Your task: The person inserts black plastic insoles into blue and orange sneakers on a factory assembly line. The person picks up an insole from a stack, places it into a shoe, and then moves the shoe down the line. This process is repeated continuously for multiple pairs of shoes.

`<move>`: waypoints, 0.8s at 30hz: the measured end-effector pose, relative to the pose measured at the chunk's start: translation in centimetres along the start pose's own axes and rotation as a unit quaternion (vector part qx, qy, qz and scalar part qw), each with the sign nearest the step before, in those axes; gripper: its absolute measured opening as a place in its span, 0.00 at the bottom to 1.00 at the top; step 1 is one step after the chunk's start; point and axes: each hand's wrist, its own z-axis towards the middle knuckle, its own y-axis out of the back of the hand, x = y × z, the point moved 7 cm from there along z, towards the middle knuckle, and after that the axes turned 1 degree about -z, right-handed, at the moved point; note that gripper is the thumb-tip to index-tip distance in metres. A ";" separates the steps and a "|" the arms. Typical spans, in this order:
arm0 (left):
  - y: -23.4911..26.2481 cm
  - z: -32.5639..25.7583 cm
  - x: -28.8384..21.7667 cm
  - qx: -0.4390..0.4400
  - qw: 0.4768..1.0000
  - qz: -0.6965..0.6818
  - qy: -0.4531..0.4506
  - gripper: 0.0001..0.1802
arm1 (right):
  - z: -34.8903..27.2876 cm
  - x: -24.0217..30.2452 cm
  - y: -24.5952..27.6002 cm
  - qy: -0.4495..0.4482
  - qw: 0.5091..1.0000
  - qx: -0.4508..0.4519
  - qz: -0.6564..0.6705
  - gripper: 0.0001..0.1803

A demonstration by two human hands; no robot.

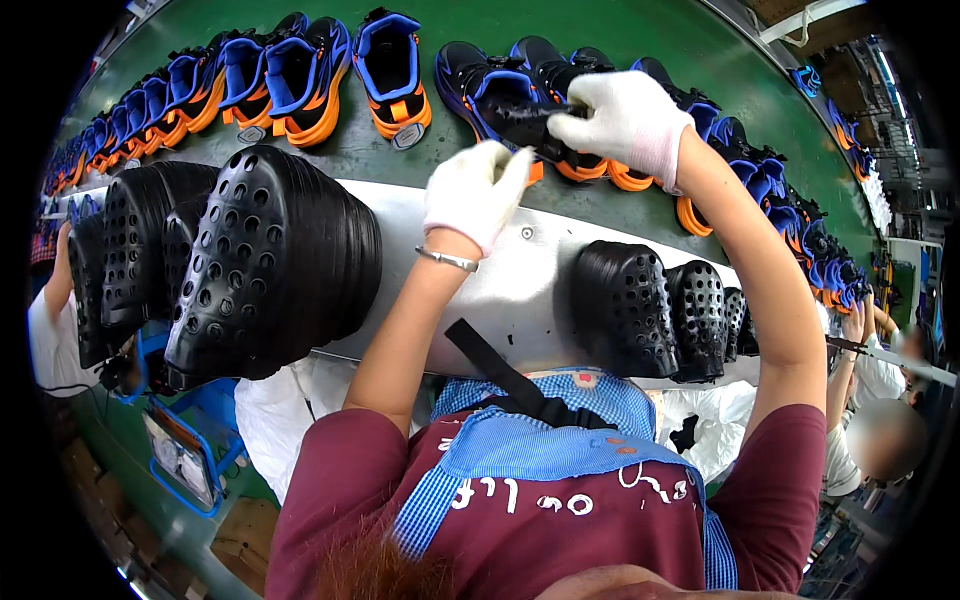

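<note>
Both my hands wear white gloves and reach over a green conveyor belt. My right hand grips the top of a black and blue shoe with an orange sole standing on the belt. My left hand is closed beside that shoe's near edge, pinching at it; what it holds is hidden. A silver bracelet sits on my left wrist. Other blue, black and orange shoes line the belt left and right.
Stacks of black perforated insoles stand on a pale ledge at left, with smaller stacks at right. Another person works at far right, and someone's arm shows at far left. A blue rack sits below.
</note>
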 end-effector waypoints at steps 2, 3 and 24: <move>0.6 -0.1 0.3 -0.085 0.993 -0.040 -0.074 0.15 | 1.2 -0.4 0.0 -0.036 0.999 0.025 -0.013 0.23; 1.0 -0.3 0.0 -0.107 0.986 -0.036 -0.121 0.15 | 1.6 -0.5 -0.1 -0.024 1.000 0.016 -0.005 0.23; -4.6 5.5 1.6 0.232 0.955 0.183 -0.013 0.19 | 8.9 3.9 -8.0 0.051 0.977 0.019 -0.208 0.11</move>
